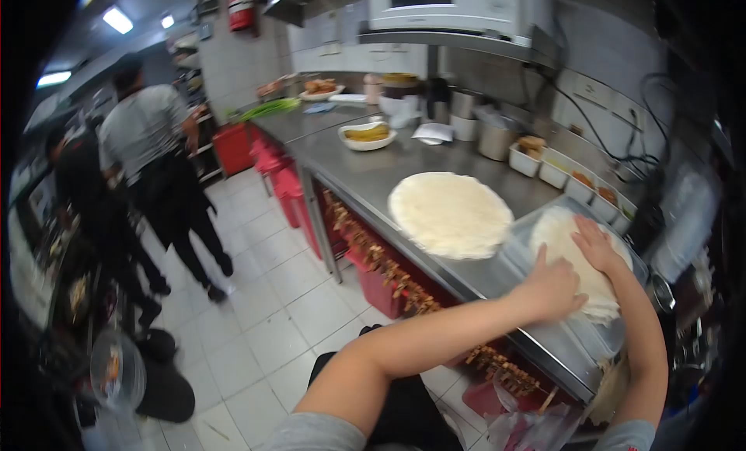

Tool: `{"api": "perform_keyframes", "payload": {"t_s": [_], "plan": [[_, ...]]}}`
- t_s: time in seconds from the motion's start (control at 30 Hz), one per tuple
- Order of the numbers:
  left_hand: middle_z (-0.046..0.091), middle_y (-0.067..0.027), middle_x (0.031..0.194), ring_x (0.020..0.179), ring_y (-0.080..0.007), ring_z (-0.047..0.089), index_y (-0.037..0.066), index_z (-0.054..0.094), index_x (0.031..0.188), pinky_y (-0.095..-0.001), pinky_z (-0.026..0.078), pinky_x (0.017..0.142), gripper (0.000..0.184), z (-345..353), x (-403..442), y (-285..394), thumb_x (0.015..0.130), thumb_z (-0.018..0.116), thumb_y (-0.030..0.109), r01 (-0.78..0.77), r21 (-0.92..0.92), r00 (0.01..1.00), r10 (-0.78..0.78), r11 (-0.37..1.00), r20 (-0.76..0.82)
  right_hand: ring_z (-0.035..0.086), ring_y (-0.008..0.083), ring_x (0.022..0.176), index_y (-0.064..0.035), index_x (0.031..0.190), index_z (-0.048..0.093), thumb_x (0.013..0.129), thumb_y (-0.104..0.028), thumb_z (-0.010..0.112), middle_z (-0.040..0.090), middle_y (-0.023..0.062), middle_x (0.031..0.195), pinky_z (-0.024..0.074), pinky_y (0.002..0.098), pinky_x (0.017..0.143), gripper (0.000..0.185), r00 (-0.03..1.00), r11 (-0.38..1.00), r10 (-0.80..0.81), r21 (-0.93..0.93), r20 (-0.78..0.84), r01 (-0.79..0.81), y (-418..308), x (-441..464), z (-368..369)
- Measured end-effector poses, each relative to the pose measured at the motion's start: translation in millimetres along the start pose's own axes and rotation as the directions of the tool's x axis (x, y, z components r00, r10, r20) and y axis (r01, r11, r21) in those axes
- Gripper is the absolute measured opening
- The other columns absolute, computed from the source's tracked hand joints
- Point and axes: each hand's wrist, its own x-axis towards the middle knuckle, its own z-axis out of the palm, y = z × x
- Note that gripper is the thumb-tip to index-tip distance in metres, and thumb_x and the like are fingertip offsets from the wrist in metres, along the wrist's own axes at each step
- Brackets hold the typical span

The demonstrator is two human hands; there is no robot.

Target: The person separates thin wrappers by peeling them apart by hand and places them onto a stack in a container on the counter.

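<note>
A stack of pale, thin dough sheets (553, 227) lies in a shallow metal tray (519, 253) at the counter's right end. My right hand (597, 245) rests on the stack's far side, its fingers stretched out flat. Over the near left side of the stack is my left hand (550, 286), one digit pointing up and the others partly bent. Motion blurs it, and whether it pinches dough cannot be made out. Left of the tray, a large round dough sheet (451, 215) is spread on the steel counter.
White containers of food (553, 167) line the wall behind the tray. A white dish (367, 138) sits farther left, beneath the microwave (447, 8). Red bins (373, 284) and skewered pieces (381, 261) are along the counter's underside. Two people (151, 132) stand across the tiled floor.
</note>
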Motion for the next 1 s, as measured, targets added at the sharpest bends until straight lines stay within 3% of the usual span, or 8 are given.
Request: {"api": "perform_keyframes", "payload": {"t_s": [0.1, 0.33, 0.4, 0.47, 0.53, 0.7, 0.83, 1.0], "plan": [[0.026, -0.0194, 0.149, 0.14, -0.0352, 0.022, 0.006, 0.043, 0.134, -0.06, 0.014, 0.111, 0.05, 66.6, -103.3, -10.2, 0.089, 0.057, 0.022, -0.417, -0.016, 0.741, 0.33, 0.909, -0.585, 0.014, 0.0303, 0.144, -0.0159, 0.149, 0.022, 0.097, -0.051, 0.03, 0.019, 0.0085, 0.156, 0.0156, 0.0553, 0.11, 0.064, 1.0, 1.0, -0.016, -0.014, 0.01, 0.017, 0.9, 0.8, -1.6], [0.034, -0.0082, 0.149, 0.139, -0.0278, 0.028, 0.014, 0.051, 0.13, -0.05, 0.027, 0.108, 0.047, 315.7, -390.4, -92.5, 0.088, 0.054, 0.034, -0.121, -0.097, 0.988, 0.129, 0.988, 0.082, 0.021, 0.0312, 0.141, -0.009, 0.146, 0.026, 0.098, -0.043, 0.034, 0.025, 0.0138, 0.151, 0.019, 0.0491, 0.111, 0.059, 0.999, 0.998, 0.036, -0.056, 0.02, -0.035, -10.6, 4.5, -12.0], [0.043, -0.0066, 0.142, 0.128, -0.0302, 0.042, 0.017, 0.053, 0.128, -0.0557, 0.03, 0.103, 0.048, 322.8, -430.2, -142.6, 0.093, 0.042, 0.048, 0.136, -0.091, 0.961, -0.154, 0.987, -0.23, 0.029, 0.0321, 0.136, -0.0044, 0.141, 0.035, 0.097, -0.038, 0.037, 0.034, 0.0179, 0.145, 0.0231, 0.0445, 0.111, 0.055, 0.996, 0.999, -0.05, -0.026, -0.077, 0.048, 7.8, 14.1, 0.2], [0.037, -0.0065, 0.147, 0.135, -0.0324, 0.032, 0.024, 0.041, 0.14, -0.0747, 0.008, 0.099, 0.064, 344.5, -487.3, -229.4, 0.09, 0.037, 0.063, 0.763, 0.459, 0.214, -0.848, 0.455, 0.484, 0.037, 0.0331, 0.132, 0.0002, 0.136, 0.043, 0.097, -0.034, 0.04, 0.043, 0.0219, 0.139, 0.0272, 0.04, 0.11, 0.051, 0.977, 0.991, -0.134, 0.004, -0.165, 0.136, 23.4, 20.7, 21.9], [0.031, -0.008, 0.15, 0.141, -0.0342, 0.021, 0.025, 0.035, 0.144, -0.0729, -0.003, 0.102, 0.068, 343.7, -493.9, -230.2, 0.089, 0.036, 0.065, 0.832, 0.542, 0.076, -0.992, 0.12, 0.103, 0.023, 0.0317, 0.14, 0.001, 0.144, 0.027, 0.099, -0.035, 0.032, 0.028, 0.0216, 0.149, 0.0153, 0.033, 0.116, 0.058, 0.999, 0.999, -0.04, -0.005, -0.003, 0.04, 8.9, 15.0, -0.1], [0.041, -0.0146, 0.137, 0.124, -0.0334, 0.041, 0.014, 0.052, 0.127, -0.0549, 0.038, 0.09, 0.051, 266.9, -316.6, -117.6, 0.082, 0.063, 0.034, 0.372, -0.211, 0.845, -0.424, 0.904, -0.326, 0.023, 0.0306, 0.141, -0.0019, 0.143, 0.032, 0.098, -0.037, 0.035, 0.028, 0.0178, 0.15, 0.0175, 0.0383, 0.115, 0.057, 0.999, 0.998, 0.045, 0.048, -0.005, -0.045, -38.5, -20.2, -16.1], [0.055, -0.0119, 0.123, 0.118, -0.0279, 0.048, 0.014, 0.056, 0.123, -0.0513, 0.038, 0.091, 0.035, 383.6, -196.8, -88.3, 0.091, 0.053, 0.028, -0.253, -0.363, 0.962, 0.192, 0.897, -0.195, 0.017, 0.0299, 0.143, -0.0081, 0.147, 0.025, 0.098, -0.041, 0.034, 0.021, 0.0136, 0.154, 0.0172, 0.0472, 0.113, 0.06, 0.998, 0.998, 0.064, 0.011, 0.027, -0.064, -10.9, -6.0, -8.6], [0.055, -0.0104, 0.127, 0.114, -0.0275, 0.054, 0.014, 0.06, 0.116, -0.047, 0.042, 0.092, 0.036, 348.7, -226.0, -172.3, 0.09, 0.048, 0.034, 0.112, -0.197, 0.953, -0.161, 0.974, -0.257, 0.018, 0.0298, 0.143, -0.0077, 0.147, 0.025, 0.099, -0.04, 0.033, 0.021, 0.0155, 0.153, 0.0168, 0.0448, 0.114, 0.058, 1.0, 1.0, 0.001, -0.003, 0.006, -0.001, 2.5, -0.6, -4.5]]}}
